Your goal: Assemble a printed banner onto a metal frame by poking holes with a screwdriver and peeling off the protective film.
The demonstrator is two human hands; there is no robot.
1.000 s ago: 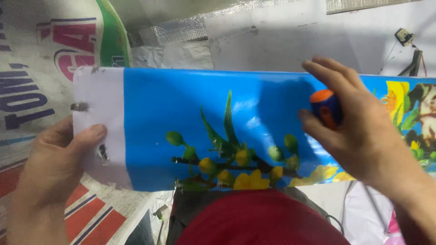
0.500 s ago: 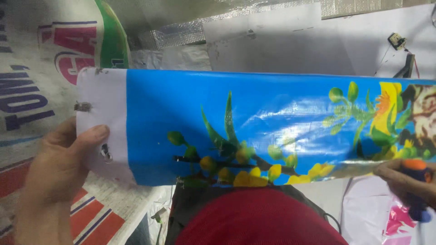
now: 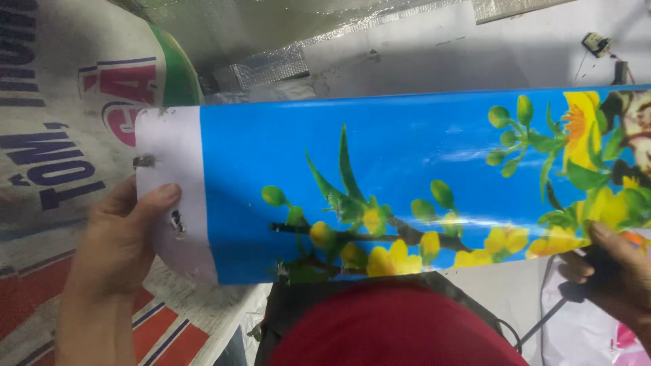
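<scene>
Pinched between thumb and fingers, the white end strip of a glossy blue sheet (image 3: 407,183) sits in the left hand (image 3: 115,251). The thumb lies flat on top of the strip, just beside a small torn hole (image 3: 178,220), and the fingers are hidden underneath. The sheet is printed with green stems and yellow flowers. It bows upward like a half-opened roll and runs across the view from the left hand out past the right side.

At the sheet's lower right edge, the right hand (image 3: 620,274) is curled round a dark-handled tool (image 3: 597,264) with a bit of orange showing by the thumb. Whether those fingers also catch the sheet's edge cannot be told.

The sheet hangs in the air above a red cloth (image 3: 393,332) at the bottom of the view. A lettered woven sack (image 3: 61,149) lies off its left end, and silver foil (image 3: 271,41) and a white surface (image 3: 441,61) lie beyond its far edge. A small wired part (image 3: 597,44) rests near the far right corner of that surface.

Judging by this, the sheet is being held spread while the tool hand waits at its lower edge. Any work on the sheet would call for the left pinch to stay firm so the curl does not spring back, and for the tool to meet the slippery surface squarely.
</scene>
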